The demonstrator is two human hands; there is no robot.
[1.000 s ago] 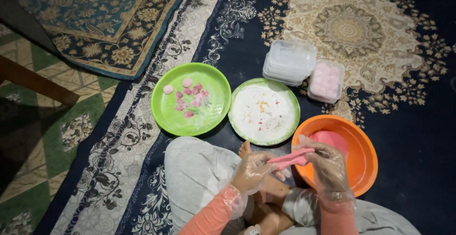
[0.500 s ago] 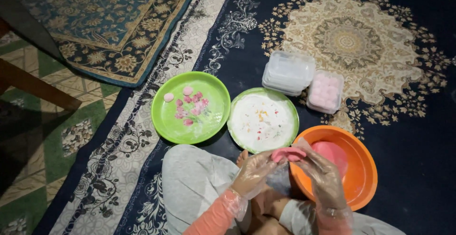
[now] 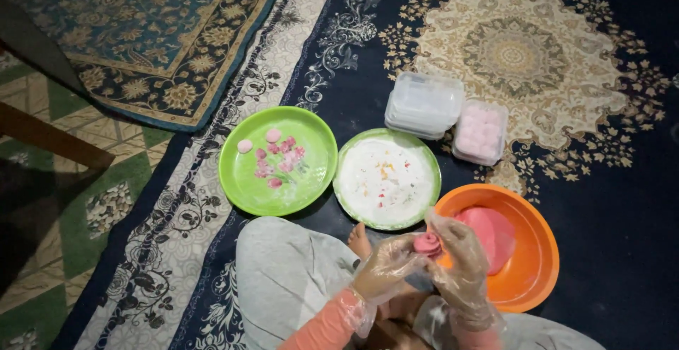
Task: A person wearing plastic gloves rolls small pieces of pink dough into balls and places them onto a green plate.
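Both my hands wear clear plastic gloves. My left hand and my right hand meet around a small rolled piece of pink dough, just left of an orange bowl that holds a larger mass of pink dough. A green plate to the left carries several small pink dough pieces. Between it and the bowl sits a green-rimmed plate dusted with white flour.
Two clear plastic containers stand beyond the plates: a stacked pair and one with pale pink balls. I sit on a dark blue patterned carpet; my knee in grey cloth is below the plates. A second rug lies far left.
The stretched pink dough strip between my hands has been gathered into a compact roll. My hands have drawn closer together beside the orange bowl.
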